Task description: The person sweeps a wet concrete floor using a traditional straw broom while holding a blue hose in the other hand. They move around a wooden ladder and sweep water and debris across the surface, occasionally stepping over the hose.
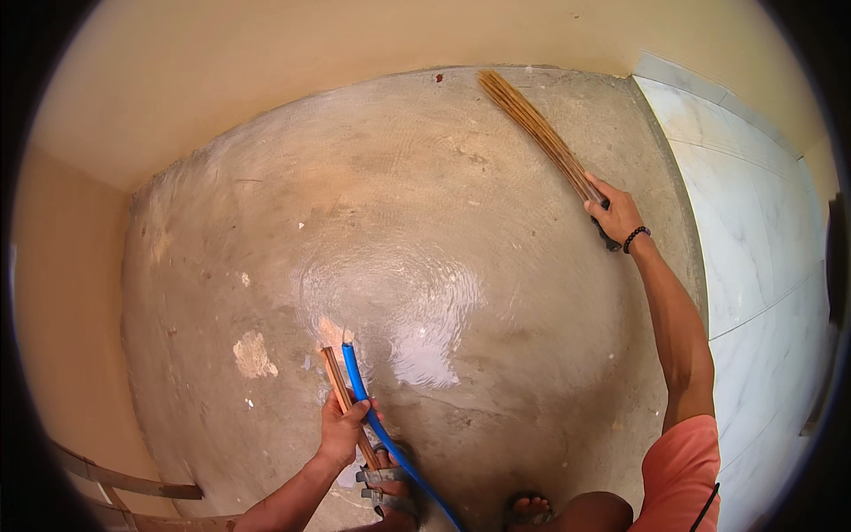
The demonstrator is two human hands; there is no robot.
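My left hand is closed around a blue hose and a brown piece that looks like a wooden stick. The hose's open end points away from me, just above the wet floor, and its length trails back past my foot. At the upper right, my right hand grips a broom of thin bundled sticks by its dark-bound end. The broom's bristle tips reach toward the foot of the far wall. A dark beaded bracelet circles my right wrist.
Rippling water spreads over the concrete floor, with pale patches near my left hand. White marbled tiles border the right side. Beige walls rise behind and left. A brown curved frame stands lower left. My sandaled feet are below.
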